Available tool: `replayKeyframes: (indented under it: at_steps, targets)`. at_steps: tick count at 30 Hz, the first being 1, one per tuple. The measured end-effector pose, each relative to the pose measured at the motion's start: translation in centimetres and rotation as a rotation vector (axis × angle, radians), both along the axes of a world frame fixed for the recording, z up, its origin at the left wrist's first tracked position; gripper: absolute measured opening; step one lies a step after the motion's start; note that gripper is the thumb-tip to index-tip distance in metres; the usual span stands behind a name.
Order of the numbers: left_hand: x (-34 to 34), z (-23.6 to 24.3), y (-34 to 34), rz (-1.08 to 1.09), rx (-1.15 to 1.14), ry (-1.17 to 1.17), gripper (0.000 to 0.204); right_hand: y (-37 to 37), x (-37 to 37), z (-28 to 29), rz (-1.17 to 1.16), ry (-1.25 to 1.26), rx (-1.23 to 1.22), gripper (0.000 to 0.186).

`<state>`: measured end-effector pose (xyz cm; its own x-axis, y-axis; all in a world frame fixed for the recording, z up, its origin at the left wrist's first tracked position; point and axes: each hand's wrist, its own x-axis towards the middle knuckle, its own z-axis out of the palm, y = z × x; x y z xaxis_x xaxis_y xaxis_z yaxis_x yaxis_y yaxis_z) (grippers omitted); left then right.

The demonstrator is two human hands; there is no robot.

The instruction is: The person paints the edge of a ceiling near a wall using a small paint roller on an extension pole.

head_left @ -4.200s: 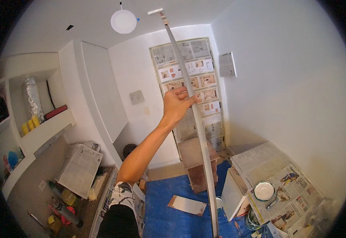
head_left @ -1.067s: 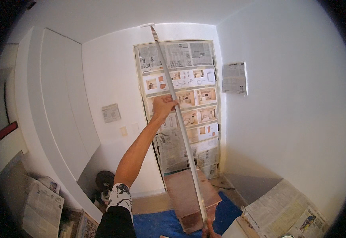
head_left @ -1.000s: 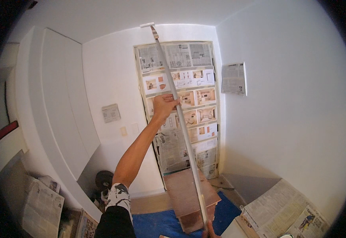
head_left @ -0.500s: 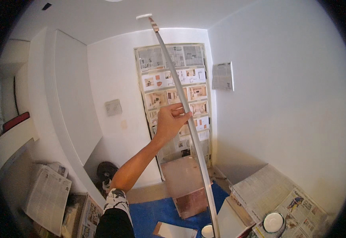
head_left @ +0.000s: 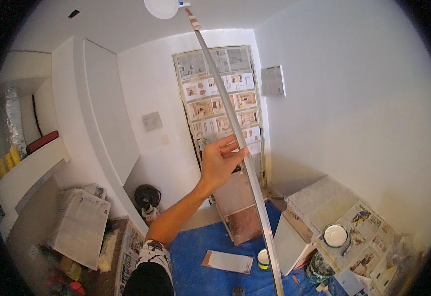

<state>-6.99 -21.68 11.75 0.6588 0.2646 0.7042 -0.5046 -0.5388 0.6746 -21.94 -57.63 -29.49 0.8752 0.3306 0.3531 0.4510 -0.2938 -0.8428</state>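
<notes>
My left hand [head_left: 224, 160] is closed around the middle of a long grey metal pole [head_left: 225, 103], which rises tilted from the lower edge toward the ceiling. A light wood-coloured piece with bands [head_left: 193, 19] is fixed to the pole's top end. Above it shows a small white roller [head_left: 185, 4] with a bit of blue, close to the round white ceiling lamp [head_left: 162, 7]; whether it touches the lamp or ceiling I cannot tell. My right hand is out of view, and so is the pole's lower end.
Newspaper covers the door [head_left: 214, 98] and a surface [head_left: 363, 232] at right, where an open paint can [head_left: 335, 236] stands. Another can [head_left: 263, 259] and a white board [head_left: 229, 261] rest on the blue floor sheet [head_left: 191, 264]. A fan [head_left: 148, 195] stands at left.
The view has shifted, showing more floor and the lamp. The roller now appears right beside the lamp, with a blue bit visible. My left hand still grips the pole.
</notes>
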Motion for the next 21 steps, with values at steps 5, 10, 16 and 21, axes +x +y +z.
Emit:
replayKeyframes:
  at_steps: [5,10,16,21]
  targets:
    - [-4.1,-5.1,-2.2,-0.188,-0.347,0.137,0.043,-5.0,-7.0,-3.8,-0.030,-0.042,-0.052,0.041]
    - [-5.4,-9.7,0.1,-0.449,-0.859,0.145,0.032,-8.9,-13.4,-11.8,0.064,0.318,-0.464,0.047]
    - [-9.0,-23.8,0.6,-0.171,-0.945,0.094,0.026,-6.6,-17.5,-9.5,0.062,0.410,-0.522,0.053]
    - [-16.2,-31.1,-0.7,0.070,-0.856,0.153,0.028,-1.2,-19.5,-7.5,0.065,0.392,-0.519,0.058]
